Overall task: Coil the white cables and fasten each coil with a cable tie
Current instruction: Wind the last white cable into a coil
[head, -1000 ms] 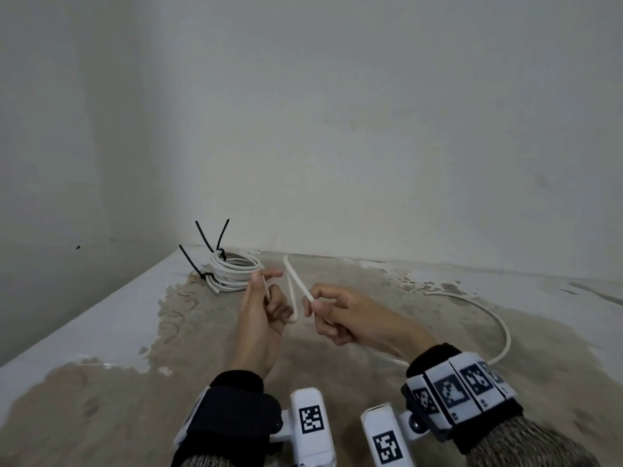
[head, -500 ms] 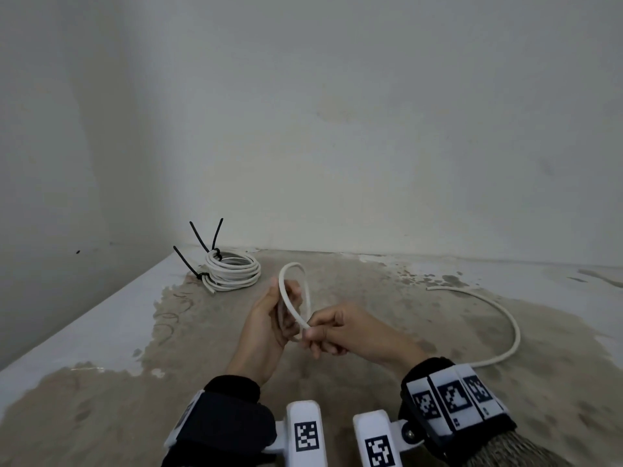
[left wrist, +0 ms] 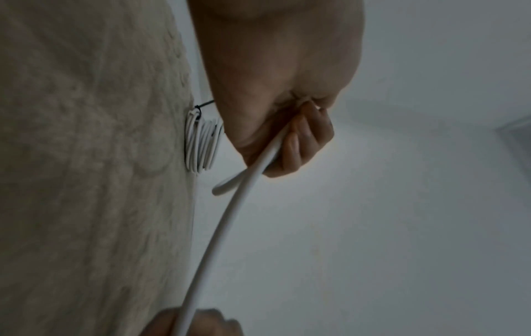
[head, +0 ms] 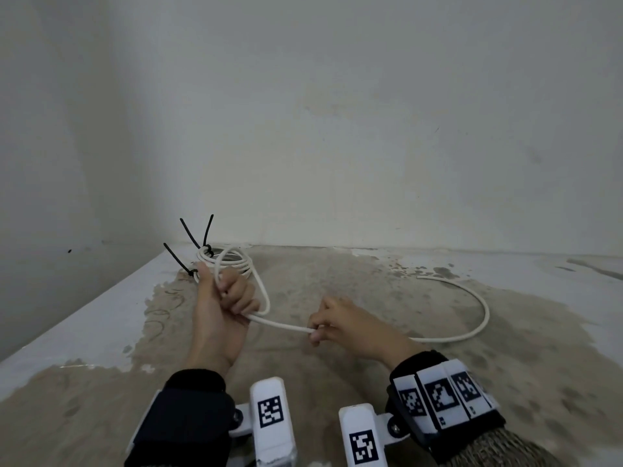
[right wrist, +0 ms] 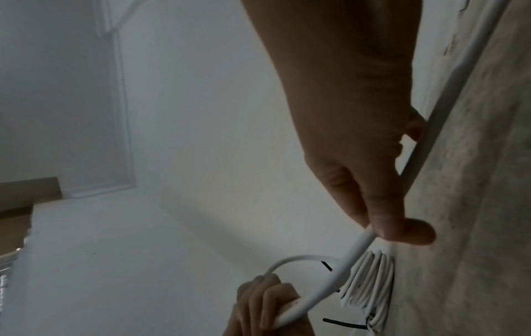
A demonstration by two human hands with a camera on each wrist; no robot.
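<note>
My left hand (head: 225, 298) grips one loop of a white cable (head: 283, 325), fingers curled round it (left wrist: 276, 145). The cable runs right to my right hand (head: 332, 323), which pinches it between thumb and fingers (right wrist: 370, 238). Past that hand the loose end (head: 478, 308) curves away in an arc on the floor. Behind my left hand lies a finished white coil (head: 232, 261) bound with black cable ties (head: 197, 235); it also shows in the wrist views (left wrist: 201, 145) (right wrist: 368, 284).
The floor (head: 337, 382) is stained beige with white bare patches. White walls meet in a corner behind the finished coil, with the side wall close on the left.
My hands have pulled apart: the right slid along the cable to the right, leaving a straight stretch between them. The small loop stays in my left hand.
</note>
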